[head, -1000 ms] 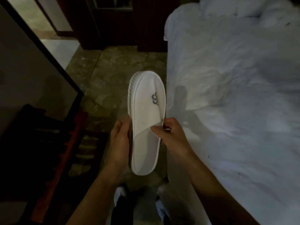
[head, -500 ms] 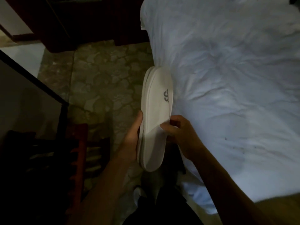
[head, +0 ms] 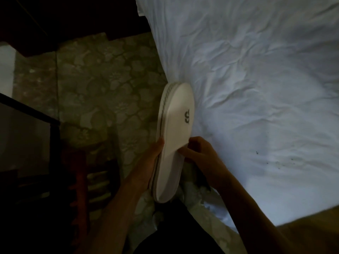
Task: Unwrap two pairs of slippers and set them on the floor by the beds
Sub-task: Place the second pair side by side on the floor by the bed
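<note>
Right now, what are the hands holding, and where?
White slippers, stacked as a pair: left hand grips the left edge, right hand pinches the strap's opening.

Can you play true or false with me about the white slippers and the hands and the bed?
1. Both hands hold the white slippers. True: the left hand has a grip on the left edge and the right hand pinches the right edge.
2. The slippers are lying flat on the floor. False: they are held up in the air, above the floor, beside the bed.
3. There is a dark logo on the top slipper. True.
4. The bed has a red blanket. False: its cover is white and wrinkled.
5. The floor has a leafy, blotchy pattern. True.
</note>
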Demonstrator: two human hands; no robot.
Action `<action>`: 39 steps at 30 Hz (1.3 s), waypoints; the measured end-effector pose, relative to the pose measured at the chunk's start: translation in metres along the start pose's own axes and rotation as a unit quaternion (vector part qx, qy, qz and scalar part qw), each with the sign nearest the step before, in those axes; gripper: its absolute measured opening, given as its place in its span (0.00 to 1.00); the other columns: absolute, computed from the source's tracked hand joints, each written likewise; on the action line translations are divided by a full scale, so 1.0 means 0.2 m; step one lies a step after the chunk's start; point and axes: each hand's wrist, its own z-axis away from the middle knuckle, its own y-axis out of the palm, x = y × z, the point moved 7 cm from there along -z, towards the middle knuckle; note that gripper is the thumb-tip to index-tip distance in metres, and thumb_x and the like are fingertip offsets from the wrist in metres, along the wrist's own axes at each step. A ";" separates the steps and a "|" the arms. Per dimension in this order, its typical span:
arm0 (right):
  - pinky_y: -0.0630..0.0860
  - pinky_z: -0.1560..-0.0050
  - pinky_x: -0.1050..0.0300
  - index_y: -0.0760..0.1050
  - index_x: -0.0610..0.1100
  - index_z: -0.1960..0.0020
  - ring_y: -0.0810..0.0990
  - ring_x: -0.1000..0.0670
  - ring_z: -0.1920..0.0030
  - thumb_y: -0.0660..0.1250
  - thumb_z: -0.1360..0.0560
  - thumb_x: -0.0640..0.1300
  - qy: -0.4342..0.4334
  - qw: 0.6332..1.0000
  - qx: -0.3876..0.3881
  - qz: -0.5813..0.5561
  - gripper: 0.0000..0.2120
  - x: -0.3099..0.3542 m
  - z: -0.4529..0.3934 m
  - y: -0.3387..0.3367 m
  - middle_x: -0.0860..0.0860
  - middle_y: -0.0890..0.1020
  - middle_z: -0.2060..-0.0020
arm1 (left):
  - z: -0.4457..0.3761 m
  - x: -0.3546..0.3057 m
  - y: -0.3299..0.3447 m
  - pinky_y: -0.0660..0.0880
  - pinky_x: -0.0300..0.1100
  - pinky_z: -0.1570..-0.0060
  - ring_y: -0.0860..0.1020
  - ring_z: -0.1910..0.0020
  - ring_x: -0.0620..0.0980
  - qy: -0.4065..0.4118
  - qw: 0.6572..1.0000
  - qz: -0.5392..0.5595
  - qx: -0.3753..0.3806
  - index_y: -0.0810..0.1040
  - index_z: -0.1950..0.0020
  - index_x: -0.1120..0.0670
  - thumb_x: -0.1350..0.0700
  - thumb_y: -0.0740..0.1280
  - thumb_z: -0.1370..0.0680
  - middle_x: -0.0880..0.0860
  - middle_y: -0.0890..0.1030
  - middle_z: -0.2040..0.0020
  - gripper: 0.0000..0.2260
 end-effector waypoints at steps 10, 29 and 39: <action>0.81 0.43 0.44 0.73 0.50 0.42 0.85 0.51 0.48 0.74 0.28 0.46 0.040 0.996 -0.013 -0.082 0.17 -0.18 0.01 0.05 0.50 0.84 0.48 | -0.11 0.11 -0.07 0.80 0.38 0.58 0.85 0.54 0.42 0.007 0.996 -0.078 0.052 0.77 0.44 0.41 0.24 0.72 0.48 0.41 0.86 0.54 0.37; 0.83 0.48 0.50 0.71 0.39 0.36 0.83 0.43 0.47 0.71 0.26 0.36 0.078 0.915 -0.261 -0.297 0.20 -0.71 0.32 0.03 0.40 0.81 0.47 | -0.28 0.41 0.12 0.76 0.33 0.47 0.80 0.45 0.40 -0.096 0.908 -0.328 0.244 0.84 0.54 0.35 0.29 0.67 0.38 0.34 0.84 0.52 0.18; 0.84 0.50 0.47 0.73 0.42 0.39 0.83 0.44 0.48 0.72 0.28 0.34 0.107 0.830 -0.349 -0.422 0.19 -0.94 0.43 0.00 0.45 0.82 0.51 | -0.34 0.58 0.38 0.78 0.29 0.63 0.84 0.56 0.38 -0.147 0.784 -0.456 0.395 0.83 0.52 0.36 0.24 0.71 0.45 0.36 0.86 0.54 0.27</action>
